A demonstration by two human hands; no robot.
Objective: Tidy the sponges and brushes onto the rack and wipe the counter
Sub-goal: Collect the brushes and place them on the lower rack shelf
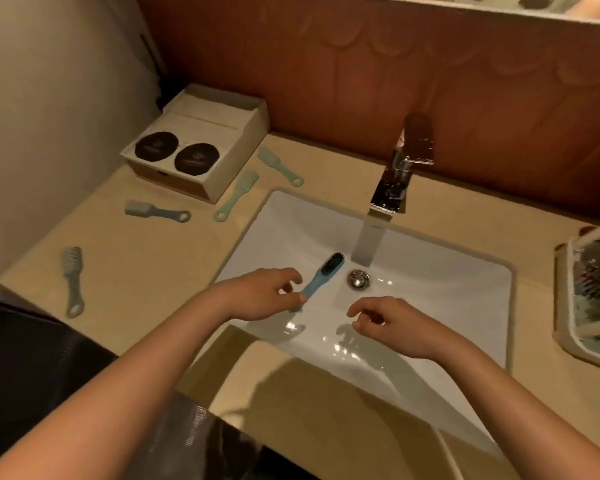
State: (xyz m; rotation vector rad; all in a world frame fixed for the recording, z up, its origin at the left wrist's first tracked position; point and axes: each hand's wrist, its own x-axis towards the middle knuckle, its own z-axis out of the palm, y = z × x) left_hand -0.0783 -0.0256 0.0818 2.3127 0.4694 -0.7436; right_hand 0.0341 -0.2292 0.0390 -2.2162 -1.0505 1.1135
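My left hand (267,294) pinches the handle end of a blue brush with dark bristles (321,277), held over the white sink basin (447,289) with its bristles pointing toward the faucet. My right hand (388,323) hovers over the basin's front, fingers loosely curled and holding nothing. On the beige counter (146,258) to the left lie several pale green and grey brushes: one near the front edge (72,280), one grey-headed (156,211), one beside the box (235,195), one behind it (279,166). The white rack (568,306) stands at the right edge with brushes in it.
A chrome faucet (400,174) rises behind the basin, above the drain plug (358,278). A cream box with two dark round lids (194,147) stands in the back left corner. A reddish wall panel runs behind the counter. Dark clothing lies at the lower left.
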